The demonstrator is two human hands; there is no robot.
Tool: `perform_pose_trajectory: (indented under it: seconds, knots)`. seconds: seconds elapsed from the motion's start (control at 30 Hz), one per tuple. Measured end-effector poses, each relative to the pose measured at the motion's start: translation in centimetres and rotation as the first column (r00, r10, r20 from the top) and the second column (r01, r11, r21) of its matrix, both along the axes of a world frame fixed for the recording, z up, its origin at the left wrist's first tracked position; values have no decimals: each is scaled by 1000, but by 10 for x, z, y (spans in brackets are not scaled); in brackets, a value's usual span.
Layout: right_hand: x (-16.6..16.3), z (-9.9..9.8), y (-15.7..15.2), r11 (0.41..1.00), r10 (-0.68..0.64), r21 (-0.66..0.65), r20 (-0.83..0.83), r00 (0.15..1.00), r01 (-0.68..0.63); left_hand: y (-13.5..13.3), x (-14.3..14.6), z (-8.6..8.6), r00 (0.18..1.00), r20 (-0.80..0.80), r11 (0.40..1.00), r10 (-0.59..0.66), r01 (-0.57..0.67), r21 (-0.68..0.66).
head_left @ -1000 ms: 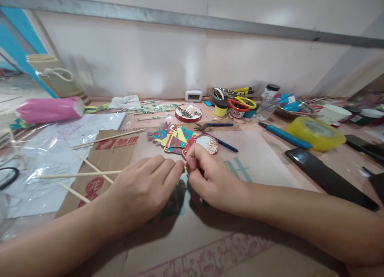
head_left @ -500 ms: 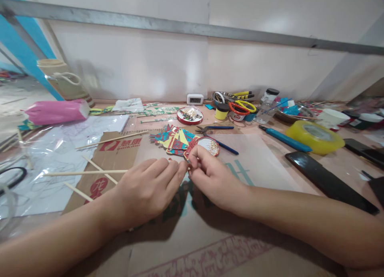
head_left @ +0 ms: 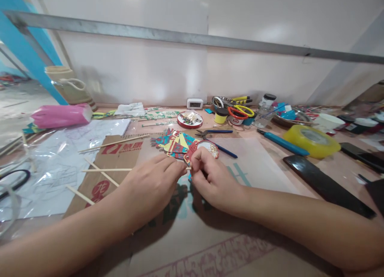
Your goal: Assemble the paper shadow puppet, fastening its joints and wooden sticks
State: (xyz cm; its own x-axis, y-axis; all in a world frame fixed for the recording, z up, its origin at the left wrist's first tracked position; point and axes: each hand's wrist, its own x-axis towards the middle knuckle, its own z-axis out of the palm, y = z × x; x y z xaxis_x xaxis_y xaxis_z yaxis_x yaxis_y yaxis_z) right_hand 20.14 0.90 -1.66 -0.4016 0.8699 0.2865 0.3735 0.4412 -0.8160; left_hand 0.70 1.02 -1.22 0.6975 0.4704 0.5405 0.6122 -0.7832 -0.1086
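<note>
My left hand (head_left: 153, 185) is closed around a thin wooden stick (head_left: 106, 170). One part of the stick sticks out to the left of the hand; its other end shows in the small gap between my hands. That end meets the fingertips of my right hand (head_left: 214, 177), which are closed in a pinch. What lies inside this pinch is hidden. Just beyond my fingertips lies a painted flat cutout figure (head_left: 177, 143) in red, blue and yellow, its near edge by my right fingers. A round dish of small gold bits (head_left: 211, 150) is partly behind my right hand.
More wooden sticks (head_left: 78, 195) lie on cardboard (head_left: 124, 155) at left. Blue-handled pliers (head_left: 220, 131), a red-rimmed bead dish (head_left: 180, 123), a cutter (head_left: 282, 142), yellow tape (head_left: 327, 145) and a black slab (head_left: 327, 185) surround the work. A pink packet (head_left: 61, 116) sits at far left.
The stick in my left hand has shifted right: less of it juts out at left, and its end now shows between my hands. The camera has tilted up slightly.
</note>
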Motion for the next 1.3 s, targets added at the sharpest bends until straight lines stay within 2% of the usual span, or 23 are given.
perform_pose_trajectory:
  seconds: [0.07, 0.17, 0.27, 0.37, 0.47, 0.63, 0.73, 0.87, 0.97, 1.1, 1.3]
  knots:
    - [0, 0, -1, 1000, 0, 28, 36, 999, -1, -1, -1, 1, 1000, -14, 999, -16, 16, 44]
    - [-4, 3, -2, 1000, -7, -27, -52, 999, 6, -3, -2, 5, 996, -74, 986, -48, 59, 154]
    - [-8, 9, -2, 977, -10, -213, -192, 981, -31, -5, -3, 9, 986, -158, 953, -41, 87, 291]
    - [-7, 12, -1, 893, -8, -436, -270, 963, -115, -5, -3, 11, 980, -191, 927, -49, 116, 356]
    - [-4, 11, 2, 828, 2, -523, -357, 934, -202, -1, -3, 5, 984, -167, 950, -58, 106, 295]
    - [-4, 8, 6, 790, 11, -524, -505, 863, -317, 7, -3, -7, 999, 49, 990, -21, 14, 139]
    - [-4, 4, 9, 813, 31, -484, -518, 855, -323, 9, -2, -10, 995, 99, 995, 17, -26, 92]
    - [-2, -1, 11, 917, 55, -337, -428, 902, -215, 10, -1, -10, 994, 89, 997, 64, -68, 48]
    - [0, -6, 11, 965, 51, -228, -329, 943, -132, 10, -1, -11, 994, 85, 996, 71, -76, 46]
    - [2, -12, 11, 988, 80, -110, -207, 975, -105, 9, -1, -13, 995, 73, 997, 61, -64, 36]
    - [4, -16, 11, 991, 93, 93, 15, 996, -94, 7, 0, -13, 997, 68, 999, 45, -45, 3]
